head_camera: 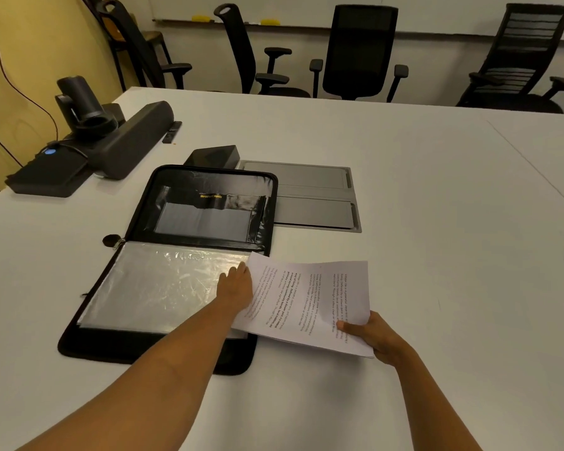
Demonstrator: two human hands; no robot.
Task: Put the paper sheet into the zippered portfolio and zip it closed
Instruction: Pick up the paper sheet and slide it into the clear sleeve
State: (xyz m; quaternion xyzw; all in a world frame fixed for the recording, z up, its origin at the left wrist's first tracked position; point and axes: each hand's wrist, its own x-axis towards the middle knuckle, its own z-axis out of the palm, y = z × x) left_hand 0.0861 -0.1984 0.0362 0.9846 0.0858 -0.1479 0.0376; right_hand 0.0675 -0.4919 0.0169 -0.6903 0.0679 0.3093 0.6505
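The right hand (376, 336) pinches the white printed paper sheet (313, 297) to slide it in; the left hand (236, 286), its grip hidden, steadies the black zippered portfolio (93, 345)

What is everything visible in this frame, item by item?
table: one, white, fills the foreground.
zippered portfolio: one, black, open flat, left of centre on the table.
clear sleeve: one, transparent, in the portfolio's near half.
paper sheet: one, white with print, over the portfolio's right edge.
cable hatch: one, grey, set in the table behind the portfolio.
box: one, black, behind the portfolio.
conference bar with camera: one, black, far left.
office chairs: four, black, beyond the table.
left grip: one, bare hand, on the sleeve, fingertips hidden under the paper.
right grip: one, bare hand, pinching the paper's near right corner.
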